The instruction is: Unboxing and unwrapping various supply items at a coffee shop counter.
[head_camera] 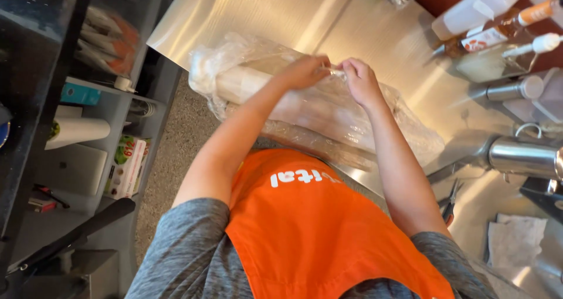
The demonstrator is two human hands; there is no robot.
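A large clear plastic bag lies on the steel counter. Inside it are long sleeves of stacked white cups. My left hand and my right hand meet on top of the bag. Both pinch a bunched bit of the clear plastic between thumb and fingers, almost touching each other. My forearms reach out from over an orange apron.
Squeeze bottles and a metal shaker stand at the counter's right. A steel pitcher, scissors and a paper towel lie nearer me. At left, shelves hold a paper roll and a box.
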